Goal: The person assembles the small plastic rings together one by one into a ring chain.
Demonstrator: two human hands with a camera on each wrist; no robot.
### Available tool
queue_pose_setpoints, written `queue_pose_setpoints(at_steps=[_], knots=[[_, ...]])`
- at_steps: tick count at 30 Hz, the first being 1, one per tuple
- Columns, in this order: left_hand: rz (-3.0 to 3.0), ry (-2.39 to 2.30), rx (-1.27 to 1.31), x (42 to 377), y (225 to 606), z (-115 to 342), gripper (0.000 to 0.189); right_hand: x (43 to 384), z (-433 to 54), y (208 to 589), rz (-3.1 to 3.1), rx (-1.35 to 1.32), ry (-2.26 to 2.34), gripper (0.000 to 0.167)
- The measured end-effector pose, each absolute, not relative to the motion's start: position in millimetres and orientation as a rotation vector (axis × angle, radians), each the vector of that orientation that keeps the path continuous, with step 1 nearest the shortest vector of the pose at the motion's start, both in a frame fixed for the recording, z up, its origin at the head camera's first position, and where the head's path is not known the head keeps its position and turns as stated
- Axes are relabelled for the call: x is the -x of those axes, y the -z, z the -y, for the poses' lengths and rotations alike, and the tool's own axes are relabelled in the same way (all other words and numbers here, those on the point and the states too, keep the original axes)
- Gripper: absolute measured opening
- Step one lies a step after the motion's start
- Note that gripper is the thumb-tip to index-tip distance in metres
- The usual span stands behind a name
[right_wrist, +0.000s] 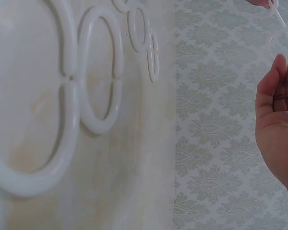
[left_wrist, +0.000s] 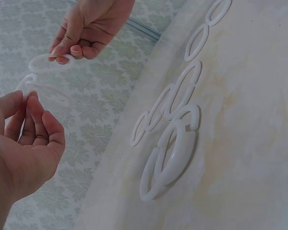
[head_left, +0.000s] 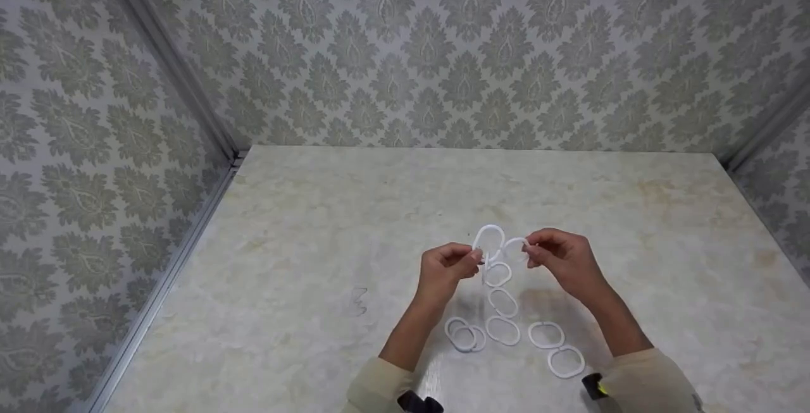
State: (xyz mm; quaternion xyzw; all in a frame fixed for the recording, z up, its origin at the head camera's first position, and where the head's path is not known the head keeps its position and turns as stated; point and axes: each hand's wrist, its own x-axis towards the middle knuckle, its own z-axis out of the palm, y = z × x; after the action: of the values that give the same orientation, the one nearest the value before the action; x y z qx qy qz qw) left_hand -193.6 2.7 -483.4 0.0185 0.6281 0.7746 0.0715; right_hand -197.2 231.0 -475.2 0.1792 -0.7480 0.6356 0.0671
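Observation:
White oval plastic links, each a ring with a small gap, are in both hands and on the table. My left hand pinches one link between thumb and fingers. My right hand pinches another link by its far end. In the left wrist view, the right hand's link meets the left hand's link; whether they are hooked together is unclear. Just below the hands lies a column of links. The right wrist view shows my right hand raised off the table.
Two overlapping links lie left of the column, and a touching pair lies to its right. A squiggly dark mark shows on the pale table. Patterned walls stand behind and at the sides.

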Motion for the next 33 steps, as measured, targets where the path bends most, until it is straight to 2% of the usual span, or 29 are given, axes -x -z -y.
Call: queue_pose_setpoints(at_steps=[15, 22, 33], knots=[[-1.917, -2.286, -0.043, 191.9, 483.8, -3.1, 0.018, 196.9, -230.3, 475.7, 2.204, -0.585, -1.974, 0.010], [-1.968, -2.225, -0.118, 190.8, 483.2, -5.3, 0.020, 197.9, -228.0, 476.1, 2.208, -0.643, -1.971, 0.010], [-1.983, -2.185, -0.201, 188.8, 484.7, -5.4, 0.022, 200.4, -223.3, 472.2, 2.314, -0.534, -1.819, 0.010]])
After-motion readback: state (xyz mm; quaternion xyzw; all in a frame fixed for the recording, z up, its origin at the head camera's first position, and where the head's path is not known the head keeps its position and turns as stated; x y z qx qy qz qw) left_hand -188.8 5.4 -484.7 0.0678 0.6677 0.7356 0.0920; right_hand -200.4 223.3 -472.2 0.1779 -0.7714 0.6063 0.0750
